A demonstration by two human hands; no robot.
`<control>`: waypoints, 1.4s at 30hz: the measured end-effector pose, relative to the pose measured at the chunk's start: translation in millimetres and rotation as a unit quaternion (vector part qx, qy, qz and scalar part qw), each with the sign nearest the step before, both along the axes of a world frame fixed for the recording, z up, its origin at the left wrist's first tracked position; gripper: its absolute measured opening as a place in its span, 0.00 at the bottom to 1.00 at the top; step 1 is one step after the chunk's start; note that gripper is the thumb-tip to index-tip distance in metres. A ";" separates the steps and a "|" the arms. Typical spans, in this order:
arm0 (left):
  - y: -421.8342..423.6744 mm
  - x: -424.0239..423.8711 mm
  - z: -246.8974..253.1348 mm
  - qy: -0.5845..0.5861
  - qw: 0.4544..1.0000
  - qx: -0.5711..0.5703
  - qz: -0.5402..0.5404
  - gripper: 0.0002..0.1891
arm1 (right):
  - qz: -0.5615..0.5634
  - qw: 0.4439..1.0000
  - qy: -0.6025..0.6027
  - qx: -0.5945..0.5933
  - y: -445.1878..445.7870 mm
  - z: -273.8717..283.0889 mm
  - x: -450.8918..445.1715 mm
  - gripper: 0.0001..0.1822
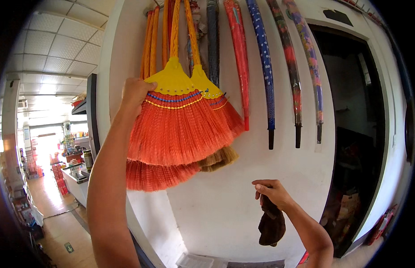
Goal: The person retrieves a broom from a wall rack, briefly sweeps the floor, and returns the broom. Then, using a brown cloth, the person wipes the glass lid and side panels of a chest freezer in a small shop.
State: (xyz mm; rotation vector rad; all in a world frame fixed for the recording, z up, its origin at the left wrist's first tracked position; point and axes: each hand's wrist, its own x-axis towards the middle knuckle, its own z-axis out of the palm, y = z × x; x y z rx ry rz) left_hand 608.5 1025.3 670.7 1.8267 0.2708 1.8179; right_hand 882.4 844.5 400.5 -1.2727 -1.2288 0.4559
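Note:
My left hand [135,94] grips the left edge of the yellow plastic head of a broom [175,78]. Its fan of orange-red bristles hangs down, crossed near the top by blue and yellow stitching. A second yellow-headed broom [205,83] hangs just behind and to the right. Lower down, more red bristles [164,176] and a tan-bristled broom [221,159] show, partly covered. At the lower right, my right hand [272,192] holds a dark brown cloth [272,226] that dangles in front of the white wall, apart from the brooms.
Several wrapped umbrellas hang along the wall, among them a red one [239,60] and a blue dotted one [262,60]. A dark doorway [354,100] opens at right, with a red fire extinguisher [381,224] beyond. On the left, a shop aisle [60,221] runs past a white counter [75,182].

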 end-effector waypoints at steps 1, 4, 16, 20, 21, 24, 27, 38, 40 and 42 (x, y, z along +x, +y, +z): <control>-0.6 -0.3 0.3 -0.006 1.000 -0.007 -0.005 0.07 | -0.002 1.000 0.000 0.002 -0.7 -0.2 -1.5 0.22; -1.6 1.1 -0.6 -0.018 1.000 -0.023 -0.010 0.05 | 0.001 1.000 0.016 0.000 0.1 -4.5 -6.4 0.25; -1.0 -0.7 13.5 -0.008 1.000 0.003 0.029 0.07 | 0.012 1.000 0.022 -0.004 2.0 -10.9 -17.5 0.26; 2.2 1.8 16.8 -0.003 0.998 -0.007 0.068 0.08 | -0.003 1.000 0.022 -0.017 -2.5 -9.5 -21.6 0.25; 4.3 2.6 17.7 -0.001 0.997 -0.005 0.075 0.08 | -0.007 1.000 0.023 -0.020 -3.4 -9.6 -21.6 0.25; 9.6 6.1 20.3 0.002 0.997 -0.010 0.072 0.09 | -0.016 0.999 0.025 -0.022 -5.3 -11.0 -19.8 0.25; 12.6 8.3 23.8 0.013 0.994 -0.032 0.106 0.10 | -0.024 0.999 0.026 -0.023 -7.2 -11.6 -18.5 0.24; 25.9 11.7 21.3 0.041 0.996 0.000 0.085 0.12 | -0.017 0.999 0.033 -0.011 -6.3 -15.3 -12.4 0.24; 27.7 11.6 19.3 0.057 0.996 0.014 0.074 0.13 | -0.016 0.999 0.041 -0.011 -5.1 -18.8 -13.1 0.24; 26.2 9.6 14.5 0.080 0.996 0.018 0.033 0.15 | -0.014 1.000 0.027 -0.001 -3.4 -16.7 -17.0 0.20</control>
